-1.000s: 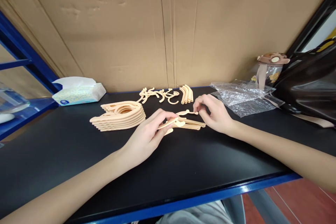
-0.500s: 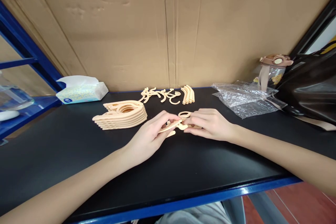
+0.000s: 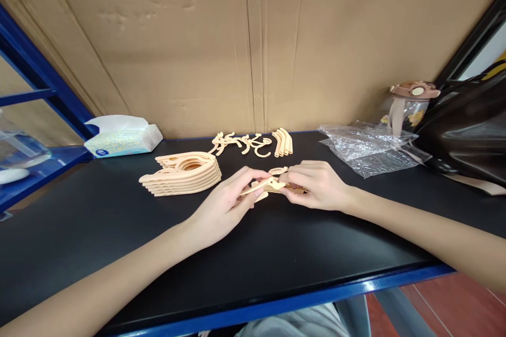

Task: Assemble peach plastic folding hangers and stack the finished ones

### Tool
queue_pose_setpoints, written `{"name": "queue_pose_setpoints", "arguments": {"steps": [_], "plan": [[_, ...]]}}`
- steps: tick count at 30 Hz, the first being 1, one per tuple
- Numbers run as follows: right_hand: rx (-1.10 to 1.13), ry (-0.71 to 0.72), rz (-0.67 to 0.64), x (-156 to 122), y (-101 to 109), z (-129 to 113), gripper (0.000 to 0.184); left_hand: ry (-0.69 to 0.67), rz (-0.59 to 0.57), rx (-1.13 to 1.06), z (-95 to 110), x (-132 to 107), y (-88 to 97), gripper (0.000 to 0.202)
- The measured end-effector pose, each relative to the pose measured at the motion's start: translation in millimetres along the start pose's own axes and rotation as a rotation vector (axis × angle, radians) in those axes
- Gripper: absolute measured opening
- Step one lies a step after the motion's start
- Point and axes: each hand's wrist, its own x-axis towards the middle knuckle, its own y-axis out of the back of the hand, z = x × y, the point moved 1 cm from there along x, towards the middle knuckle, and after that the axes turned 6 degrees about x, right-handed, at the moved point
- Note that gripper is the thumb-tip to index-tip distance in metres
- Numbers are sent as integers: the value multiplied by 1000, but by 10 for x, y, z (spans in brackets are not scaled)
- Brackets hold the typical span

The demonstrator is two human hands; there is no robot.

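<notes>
The left hand (image 3: 227, 200) is narrowed, its thumb and fingers pinching a beige hanger piece (image 3: 256, 187), a slim curved arm held tilted above the table near the middle of the view. The right hand (image 3: 322, 184) meets it just beside the other end, its fingers drawn close together on a small beige hook (image 3: 279, 170) whose curved top shows above the fingertips; the rest is hidden by the fingers, so I cannot tell whether the hook is joined to the piece. Under the two hands are other beige parts (image 3: 262, 196), mostly covered. Just left of the left hand lies a neat stack of hanger arms (image 3: 185, 176), one on top of another. Behind the hands, towards the back edge, are a loose heap of hooks (image 3: 229, 141) and, just right of it, a row of short curved bars (image 3: 282, 142). Farther left is a tissue pack (image 3: 122, 139) with a sheet pulled up. To the right, well apart from the hands, a crumpled plastic bag (image 3: 366, 147) lies in front of a drink bottle (image 3: 413, 105), with a black bag (image 3: 470, 126) beside it. All this is on a black table (image 3: 276, 263) with a blue edge, against a cardboard wall (image 3: 177, 47).
</notes>
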Motion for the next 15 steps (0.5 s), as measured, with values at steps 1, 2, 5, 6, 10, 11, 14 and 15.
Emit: {"name": "queue_pose_setpoints", "arguments": {"steps": [1,2,5,6,10,11,14,15], "plan": [[8,-16,-2,-1,-2,11,20,4,1,-8,2,0,2,28],[15,-28,-1,-2,-4,21,19,6,3,-15,4,0,3,28],[26,-58,8,-3,-1,43,19,12,6,-21,14,1,10,28],[26,-67,10,-2,1,45,20,15,5,-16,18,1,12,28],[24,-74,32,4,11,40,21,12,16,51,26,0,20,27],[26,-73,39,4,12,39,20,5,23,78,24,0,20,27],[32,-72,54,-1,7,41,18,-14,42,133,11,5,17,26],[34,-71,58,-4,4,44,19,-14,47,134,6,7,15,26]]}}
